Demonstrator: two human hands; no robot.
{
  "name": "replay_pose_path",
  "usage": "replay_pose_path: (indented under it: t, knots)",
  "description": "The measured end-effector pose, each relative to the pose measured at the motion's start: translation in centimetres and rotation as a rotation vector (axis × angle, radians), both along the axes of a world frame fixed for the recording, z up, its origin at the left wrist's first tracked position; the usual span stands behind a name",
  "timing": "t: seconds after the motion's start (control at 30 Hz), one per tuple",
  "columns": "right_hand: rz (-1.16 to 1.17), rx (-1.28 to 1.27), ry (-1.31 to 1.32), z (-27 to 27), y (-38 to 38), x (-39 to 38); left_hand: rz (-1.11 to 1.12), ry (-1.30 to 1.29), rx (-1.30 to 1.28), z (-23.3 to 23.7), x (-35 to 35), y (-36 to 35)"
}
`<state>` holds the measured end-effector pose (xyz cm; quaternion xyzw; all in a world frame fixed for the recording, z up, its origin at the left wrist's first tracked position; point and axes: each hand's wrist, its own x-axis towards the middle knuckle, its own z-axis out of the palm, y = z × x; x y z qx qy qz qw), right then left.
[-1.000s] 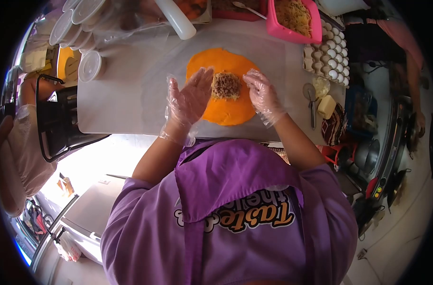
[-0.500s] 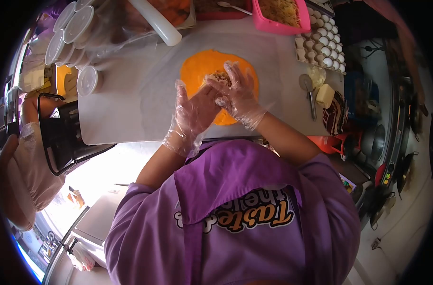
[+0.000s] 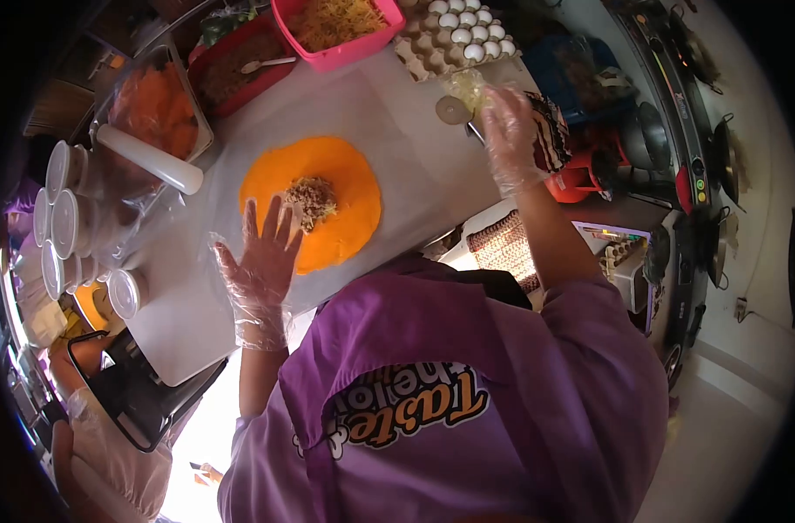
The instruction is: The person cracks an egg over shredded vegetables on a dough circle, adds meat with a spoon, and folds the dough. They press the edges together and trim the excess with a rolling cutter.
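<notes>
A round, flat sheet of orange dough (image 3: 349,187) lies on the work surface, a heap of brownish crumbly filling (image 3: 310,200) at its middle. My left hand (image 3: 262,270), in a clear plastic glove, has its fingers spread at the dough's near left edge, fingertips close to the filling; it holds nothing. My right hand (image 3: 510,139), gloved too, reaches to the right end of the table, beside a wheel cutter (image 3: 452,111) and a small clear bag (image 3: 467,87). It covers the spot of the pale yellow block, so the block and its grip are hidden.
Behind the dough stand a pink tub of shredded filling (image 3: 341,26), a red tray with a spoon (image 3: 232,74) and a clear bin of orange pieces (image 3: 158,105). Egg trays (image 3: 458,39) are at the back right. Lidded cups (image 3: 66,222) stand left; another person's arm shows lower left.
Both hands have come off the filling, which now shows as an uncovered heap. My right hand has moved right to the cutter and block; my left has drawn aside. The camera view has turned right.
</notes>
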<state>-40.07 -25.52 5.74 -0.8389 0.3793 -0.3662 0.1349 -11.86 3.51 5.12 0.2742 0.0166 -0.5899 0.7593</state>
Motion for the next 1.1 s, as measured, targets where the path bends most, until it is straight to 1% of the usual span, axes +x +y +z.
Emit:
replay_pose_path:
  t: [0.03,0.07,0.1,0.13,0.17,0.2,0.23,0.3,0.33,0.4,0.43,0.47,0.5,0.53,0.6,0.63,0.7,0.73,0.77,0.8,0.83,0.87,0.93,0.97,1.0,1.07,1.1]
  knots:
    - [-0.211,0.019,-0.047,-1.1,-2.0,-2.4,-0.01,0.011,-0.028,-0.3,0.0,-0.1]
    - [-0.349,-0.113,0.191,-1.8,-4.4,-5.6,-0.014,0.008,-0.028,-0.1,-0.1,-0.3]
    - [-0.485,-0.128,0.298,-4.2,-6.5,-8.6,-0.027,0.02,-0.018,0.2,-0.4,-0.6]
    - [-0.63,0.224,0.284,-3.8,-6.6,-9.5,-0.039,0.031,-0.009,0.4,-0.7,-0.9]
    - [-0.728,0.327,0.415,-4.7,-7.2,-10.2,-0.039,0.027,-0.009,0.5,-0.8,-1.2]
    - [-0.822,0.43,0.548,-5.7,-7.6,-10.4,-0.073,0.027,-0.019,0.5,-1.0,-1.6]
    - [-0.82,0.433,0.548,-6.8,-7.6,-10.6,-0.108,0.029,-0.025,0.6,-1.3,-1.9]
    - [-0.846,0.32,0.855,-8.6,-6.9,-10.6,-0.138,0.022,-0.047,0.6,-1.7,-2.5]
    - [-0.847,0.327,0.852,-9.3,-6.5,-10.8,-0.171,0.013,-0.074,0.7,-1.7,-2.9]
    - [-0.696,0.229,0.719,-11.4,-5.5,-11.9,-0.183,-0.006,-0.053,1.2,-2.0,-3.6]
    - [-0.703,0.233,0.72,-12.5,-4.7,-12.6,-0.185,-0.017,-0.037,1.4,-2.3,-3.9]
    - [-0.607,0.09,0.702,-13.7,-3.6,-13.4,-0.194,-0.015,-0.036,1.5,-2.6,-4.1]
    - [-0.507,-0.054,0.68,-13.6,-2.6,-13.7,-0.198,0.003,-0.032,1.5,-2.8,-4.3]
    - [-0.51,-0.053,0.679,-13.4,-1.9,-14.1,-0.201,0.018,-0.027,1.6,-3.0,-4.5]
    - [-0.294,0.019,0.554,-10.8,-0.7,-13.6,-0.216,0.018,-0.013,1.8,-3.2,-4.6]
    - [-0.294,0.019,0.551,-9.7,-0.8,-13.3,-0.225,0.023,0.001,1.8,-3.3,-4.6]
    - [-0.559,0.316,0.422,-7.7,-1.4,-12.2,-0.239,0.062,-0.017,1.3,-3.2,-4.7]
    - [-0.538,0.023,0.253,-7.0,-1.4,-11.6,-0.247,0.097,-0.032,1.1,-2.9,-4.4]
    - [-0.59,0.017,0.291,-6.1,-2.2,-11.2,-0.207,0.083,-0.016,1.2,-2.9,-4.2]
    - [-0.573,0.087,0.205,-4.4,-2.4,-9.8,-0.215,0.158,-0.034,1.3,-3.1,-4.4]
    - [-0.5,-0.165,0.124,-4.2,-2.3,-8.2,-0.222,0.232,-0.053,1.3,-2.8,-4.3]
    - [-0.368,-0.112,-0.093,-3.6,-1.6,-5.7,-0.179,0.218,-0.036,1.1,-2.4,-3.9]
    - [-0.06,-0.197,0.029,-2.1,0.3,-2.6,-0.159,0.079,-0.024,0.2,-1.8,-3.0]
    - [0.11,-0.114,0.049,-2.6,1.5,-1.0,-0.073,0.026,-0.131,-0.7,-1.1,-2.2]
    - [0.277,-0.034,0.071,-3.2,2.8,0.6,-0.051,0.026,-0.128,-1.2,-0.6,-0.9]
    - [0.571,0.223,0.291,-3.9,6.5,2.8,0.006,-0.614,0.344,-2.1,0.3,2.2]
    - [0.711,0.217,0.389,-5.1,7.9,3.2,0.021,-0.712,0.366,-3.1,0.5,3.7]
